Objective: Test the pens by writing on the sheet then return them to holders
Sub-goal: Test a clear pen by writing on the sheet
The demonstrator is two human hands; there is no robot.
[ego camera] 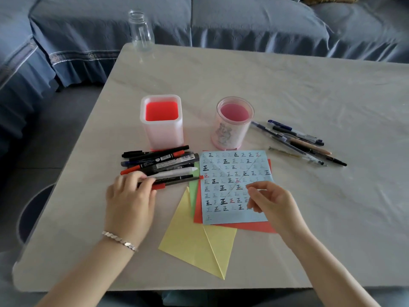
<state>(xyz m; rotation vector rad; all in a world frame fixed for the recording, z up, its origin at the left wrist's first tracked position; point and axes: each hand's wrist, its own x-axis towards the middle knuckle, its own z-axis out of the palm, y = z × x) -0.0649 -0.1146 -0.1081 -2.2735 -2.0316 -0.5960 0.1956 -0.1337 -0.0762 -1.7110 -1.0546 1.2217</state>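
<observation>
A light blue sheet (234, 187) covered in written marks lies on red, green and yellow papers. To its left is a pile of markers (161, 162). My left hand (130, 196) curls its fingers round the nearest marker (174, 182), a dark one with a red tip that reaches the sheet's left edge. My right hand (270, 200) hovers over the sheet's right side, fingers loosely curled, holding nothing I can see. Behind the sheet stand a square white holder with a red inside (161, 122) and a round clear pink holder (232, 122), both with no pens in them.
Several thin pens (303, 140) lie loose on the table to the right of the round holder. A clear glass bottle (141, 29) stands at the table's far left corner. A blue sofa runs behind the table. A dark round bin sits on the floor at left.
</observation>
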